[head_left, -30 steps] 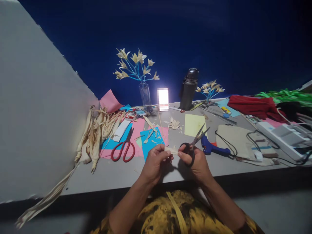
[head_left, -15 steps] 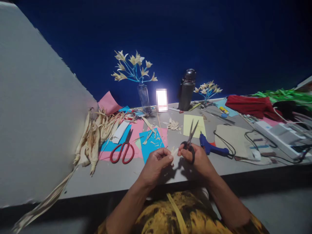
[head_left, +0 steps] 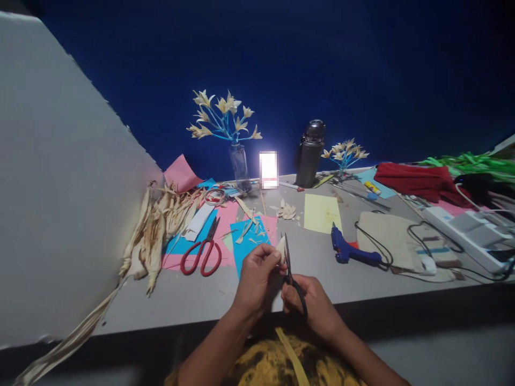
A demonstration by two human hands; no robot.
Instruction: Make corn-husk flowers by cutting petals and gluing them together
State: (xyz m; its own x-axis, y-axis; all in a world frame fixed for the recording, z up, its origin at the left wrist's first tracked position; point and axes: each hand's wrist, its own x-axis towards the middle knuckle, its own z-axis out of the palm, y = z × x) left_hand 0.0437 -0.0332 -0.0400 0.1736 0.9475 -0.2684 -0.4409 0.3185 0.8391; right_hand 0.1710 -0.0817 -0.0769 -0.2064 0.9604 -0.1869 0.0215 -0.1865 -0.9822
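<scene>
My left hand [head_left: 257, 276] pinches a small pale piece of dried husk [head_left: 280, 249] above the table's front part. My right hand [head_left: 311, 303] is closed round the handles of black-handled scissors [head_left: 288, 265]. Their blades point up and away from me, close against the right side of the husk piece; whether they touch it is hard to tell. Just beyond my left hand, a blue sheet [head_left: 241, 246] carries thin husk scraps. Red-handled scissors [head_left: 201, 257] lie to the left on pink and blue paper.
Dried husks [head_left: 151, 241] lie at the left. Behind stand a glass vase [head_left: 240, 169] of husk flowers and a dark flask [head_left: 309, 161]. To the right are a blue glue gun [head_left: 354, 252], a beige cloth [head_left: 386, 238] and a white power strip [head_left: 466, 230].
My right hand has moved left and nearer me, bringing the scissors from over the yellow paper to beside the husk piece. The blades, apart before, are now closer together.
</scene>
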